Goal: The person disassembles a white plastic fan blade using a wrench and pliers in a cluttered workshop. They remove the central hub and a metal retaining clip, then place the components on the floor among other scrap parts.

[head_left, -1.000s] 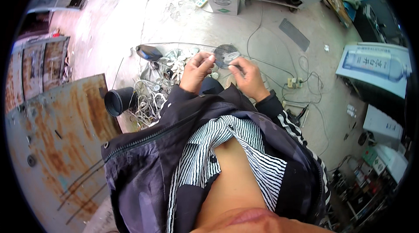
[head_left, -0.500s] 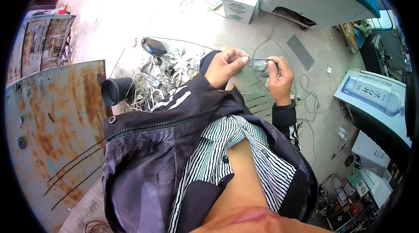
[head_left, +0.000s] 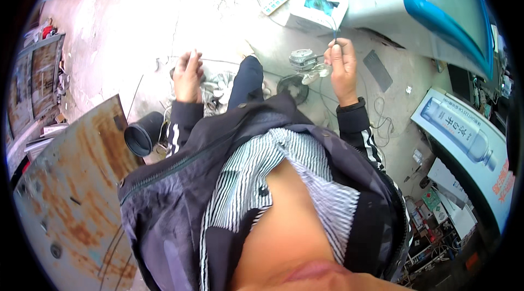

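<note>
Right hand [head_left: 343, 67], fingers closed on a small motor [head_left: 303, 61] that juts toward the left hand [head_left: 188, 75]; left fingers loosely curled, empty, well apart.

Dark jacket [head_left: 164, 204] with white sleeve stripes; black-and-white striped shirt [head_left: 256, 182]; rust-orange metal sheet [head_left: 71, 182]; black pipe [head_left: 141, 137]
</note>
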### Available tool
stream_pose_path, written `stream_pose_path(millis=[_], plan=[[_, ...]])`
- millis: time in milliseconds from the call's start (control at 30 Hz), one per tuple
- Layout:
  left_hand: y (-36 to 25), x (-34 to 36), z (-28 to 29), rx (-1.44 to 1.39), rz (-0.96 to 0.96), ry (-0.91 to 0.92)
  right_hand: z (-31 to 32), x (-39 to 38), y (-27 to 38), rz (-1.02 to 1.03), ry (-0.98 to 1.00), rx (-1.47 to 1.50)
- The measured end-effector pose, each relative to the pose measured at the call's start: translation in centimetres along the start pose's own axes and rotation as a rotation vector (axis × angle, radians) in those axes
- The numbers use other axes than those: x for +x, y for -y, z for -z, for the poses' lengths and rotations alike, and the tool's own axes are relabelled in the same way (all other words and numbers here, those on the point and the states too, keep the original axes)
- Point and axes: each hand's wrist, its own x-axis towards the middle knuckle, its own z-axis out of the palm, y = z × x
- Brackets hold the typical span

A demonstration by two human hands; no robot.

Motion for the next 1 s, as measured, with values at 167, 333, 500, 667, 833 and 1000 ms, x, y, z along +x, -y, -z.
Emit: stream_pose_path(millis=[167, 333, 500, 667, 833, 1000], plan=[[-7.6, 7.8, 1.8, 0.132, 0.111, 0.029, -6.9, 9.9, -2.0, -0.111, -0.128, -0.018], [-13.2, 13.4, 1.2, 0.141, 0.075, 0.043, -11.3, 20.3, -0.8, -0.080, -0.202, 0.069], [-16.6, 19.4, 0.9, 0.141, 0.137, 0.105, -14.6, 30.7, 0.6, 0.027, -0.135, -0.118], [-20.7, 26.2, -0.3, 0.150, 0.127, 0.098, -16.3, 38.2, -1.2, -0.011, -0.173, -0.147], [-25.5, 34.5, -3.2, 0.227, 0.104, 0.121, -16.1, 43.7, -5.8, -0.145, -0.237, -0.243], [-29.8, 42.5, -8.2, 0.324, 0.137, 0.201, -16.5, 46.1, -8.3, -0.306, -0.348, -0.217]])
